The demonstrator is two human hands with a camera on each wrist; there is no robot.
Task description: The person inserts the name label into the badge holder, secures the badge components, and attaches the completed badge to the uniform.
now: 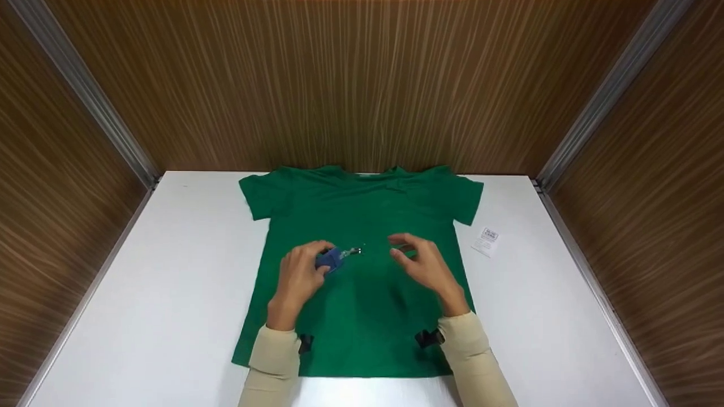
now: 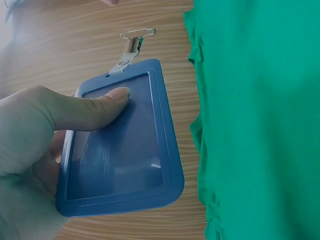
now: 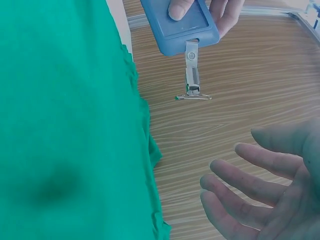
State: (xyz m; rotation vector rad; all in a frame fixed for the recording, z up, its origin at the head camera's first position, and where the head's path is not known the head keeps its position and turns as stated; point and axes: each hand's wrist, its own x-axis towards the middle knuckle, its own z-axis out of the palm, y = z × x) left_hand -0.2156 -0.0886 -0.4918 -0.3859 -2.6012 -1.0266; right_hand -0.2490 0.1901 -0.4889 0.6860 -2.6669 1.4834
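A blue badge holder (image 2: pixel 120 150) with a clear window is pinched in my left hand (image 1: pixel 297 274), the thumb lying across its front. From its slotted end a metal clip (image 3: pixel 192 75) on a clear strap points toward my right hand (image 1: pixel 427 265). That hand holds nothing; its fingers (image 3: pixel 250 185) are spread and slightly bent, a short way from the clip. Both hands are over a green T-shirt (image 1: pixel 362 316), which lies spread out with its collar toward the back wall.
A small white printed card (image 1: pixel 486 242) lies on the white table (image 1: pixel 560 316), right of the shirt. Wood-grain panels (image 1: pixel 350 85) rise at the back and both sides, with metal rails (image 1: pixel 616 73) at the corners.
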